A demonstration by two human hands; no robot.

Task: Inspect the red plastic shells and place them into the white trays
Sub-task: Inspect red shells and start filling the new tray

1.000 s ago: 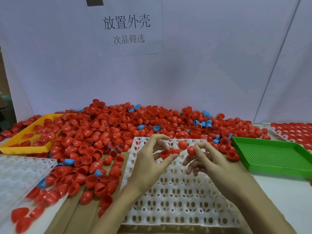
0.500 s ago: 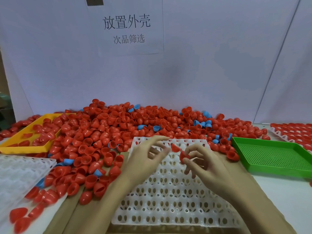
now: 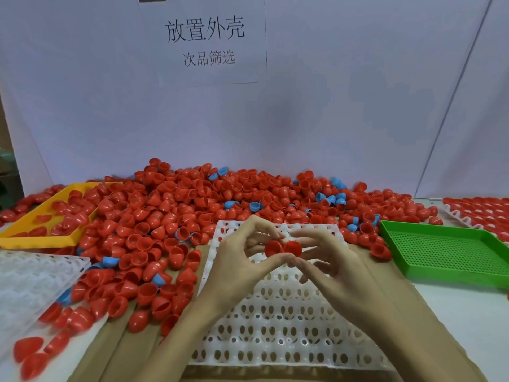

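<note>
A white backdrop (image 3: 330, 119) walls off the far side of the bench, with a printed paper sign (image 3: 205, 40) fixed to it, and the heap of red shells (image 3: 176, 210) runs right up to its foot, mixed with a few blue shells (image 3: 330, 198). Bare tabletop (image 3: 468, 312) shows only at the near right, in front of the green perforated tray (image 3: 446, 252), which holds nothing visible. The yellow tray (image 3: 41, 238) at the far left has red shells scattered in it and spilling over its inner edge. A white tray (image 3: 275, 326) with rows of cells lies in the middle on brown cardboard (image 3: 115, 354), its visible cells unfilled; a second white tray (image 3: 30, 277) sits at the near left, and a third tray (image 3: 479, 213) at the far right is packed with red shells. Above the middle tray, the left hand (image 3: 237, 266) pinches one red shell (image 3: 273, 248) between thumb and fingers, and the right hand (image 3: 333, 266) pinches another red shell (image 3: 292, 248) the same way. The two shells touch side by side.
</note>
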